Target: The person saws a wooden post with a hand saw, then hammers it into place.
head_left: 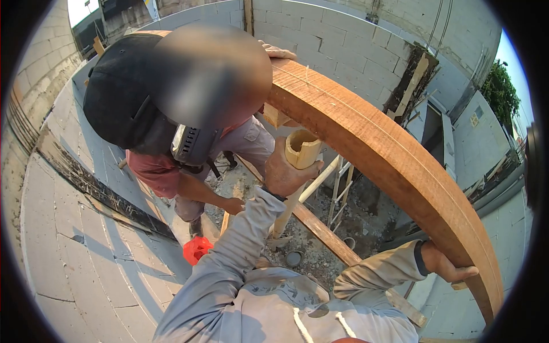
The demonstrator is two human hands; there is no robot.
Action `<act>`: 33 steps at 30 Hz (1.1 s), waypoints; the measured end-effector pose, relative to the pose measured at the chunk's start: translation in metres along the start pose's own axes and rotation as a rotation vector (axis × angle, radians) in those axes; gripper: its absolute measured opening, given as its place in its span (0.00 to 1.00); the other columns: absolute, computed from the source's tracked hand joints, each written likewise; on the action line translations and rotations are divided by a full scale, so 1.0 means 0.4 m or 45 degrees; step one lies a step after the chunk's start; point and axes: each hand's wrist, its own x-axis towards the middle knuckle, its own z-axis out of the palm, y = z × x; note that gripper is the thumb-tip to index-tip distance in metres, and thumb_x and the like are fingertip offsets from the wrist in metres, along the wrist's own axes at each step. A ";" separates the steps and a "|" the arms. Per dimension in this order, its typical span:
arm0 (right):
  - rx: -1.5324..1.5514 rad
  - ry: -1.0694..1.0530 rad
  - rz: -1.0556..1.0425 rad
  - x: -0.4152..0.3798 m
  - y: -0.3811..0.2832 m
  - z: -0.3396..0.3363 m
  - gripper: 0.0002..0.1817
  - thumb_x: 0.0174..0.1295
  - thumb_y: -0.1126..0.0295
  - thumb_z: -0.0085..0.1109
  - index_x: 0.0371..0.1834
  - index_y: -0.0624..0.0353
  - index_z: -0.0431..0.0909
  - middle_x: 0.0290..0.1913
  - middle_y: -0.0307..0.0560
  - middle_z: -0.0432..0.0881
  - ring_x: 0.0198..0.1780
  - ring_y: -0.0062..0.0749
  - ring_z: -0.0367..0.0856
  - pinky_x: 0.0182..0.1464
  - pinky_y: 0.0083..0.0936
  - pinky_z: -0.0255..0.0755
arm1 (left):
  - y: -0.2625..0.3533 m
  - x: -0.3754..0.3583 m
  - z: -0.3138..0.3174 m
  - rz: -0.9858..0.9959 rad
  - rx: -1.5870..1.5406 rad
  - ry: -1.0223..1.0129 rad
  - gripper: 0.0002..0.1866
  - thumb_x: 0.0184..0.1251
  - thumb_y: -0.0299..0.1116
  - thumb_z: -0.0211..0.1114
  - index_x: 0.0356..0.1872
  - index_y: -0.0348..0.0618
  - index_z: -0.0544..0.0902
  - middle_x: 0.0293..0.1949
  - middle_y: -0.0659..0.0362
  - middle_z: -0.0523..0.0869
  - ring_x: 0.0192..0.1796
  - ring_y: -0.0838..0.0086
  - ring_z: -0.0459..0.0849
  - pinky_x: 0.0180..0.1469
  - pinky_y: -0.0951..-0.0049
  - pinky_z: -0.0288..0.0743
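Observation:
My left hand (289, 171) is wrapped round the upper end of an upright bamboo pole (303, 150), whose hollow top is open and close to the wooden beam. A long, thick reddish-brown beam (366, 134) curves across from upper middle to lower right. Against its inner side at lower right rests my right hand (445, 266), one digit lying along the wood and the other fingers mostly hidden. Opposite me a co-worker in a black cap (117, 86) bends beside the pole. One of that person's hands (278, 51) lies on the beam's far end.
Grey block walls (337, 48) curve around the space. Below lie rubble, a wooden plank (326, 231) and a light ladder-like frame (341, 191). A red plastic object (197, 249) is near my left sleeve. Rough timber (414, 86) stands at a wall opening on the right.

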 end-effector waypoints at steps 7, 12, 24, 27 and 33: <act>-0.044 0.016 -0.048 -0.004 -0.003 0.010 0.45 0.52 0.40 0.61 0.71 0.51 0.60 0.63 0.57 0.66 0.64 0.45 0.71 0.61 0.43 0.67 | -0.022 0.034 -0.005 0.044 -0.137 -0.061 0.39 0.43 0.44 0.79 0.54 0.35 0.70 0.41 0.47 0.85 0.42 0.60 0.88 0.46 0.63 0.80; 0.001 -0.007 -0.065 0.008 0.010 -0.008 0.44 0.53 0.41 0.61 0.70 0.52 0.61 0.63 0.57 0.66 0.64 0.45 0.71 0.61 0.44 0.67 | -0.016 0.034 -0.008 0.057 -0.105 -0.044 0.39 0.43 0.43 0.79 0.55 0.36 0.71 0.41 0.47 0.86 0.41 0.62 0.89 0.46 0.64 0.81; -0.168 -0.092 -0.173 0.066 0.032 -0.066 0.47 0.53 0.38 0.59 0.69 0.59 0.58 0.60 0.64 0.66 0.57 0.46 0.78 0.53 0.42 0.75 | -0.038 0.049 -0.001 0.044 -0.181 -0.094 0.41 0.42 0.34 0.79 0.58 0.33 0.67 0.47 0.51 0.82 0.46 0.69 0.84 0.49 0.67 0.79; -0.226 -0.041 -0.121 0.084 0.033 -0.081 0.50 0.53 0.34 0.56 0.70 0.58 0.55 0.60 0.67 0.66 0.56 0.47 0.79 0.52 0.42 0.76 | -0.031 0.074 0.025 0.014 0.019 -0.068 0.41 0.42 0.33 0.79 0.58 0.34 0.67 0.47 0.50 0.83 0.47 0.66 0.85 0.50 0.66 0.79; 0.029 -0.042 -0.023 0.087 0.037 -0.088 0.43 0.51 0.42 0.64 0.62 0.63 0.65 0.54 0.67 0.73 0.46 0.54 0.81 0.45 0.52 0.78 | -0.054 0.100 0.032 0.126 -0.075 -0.087 0.41 0.40 0.36 0.80 0.57 0.33 0.68 0.45 0.46 0.85 0.48 0.61 0.87 0.52 0.64 0.79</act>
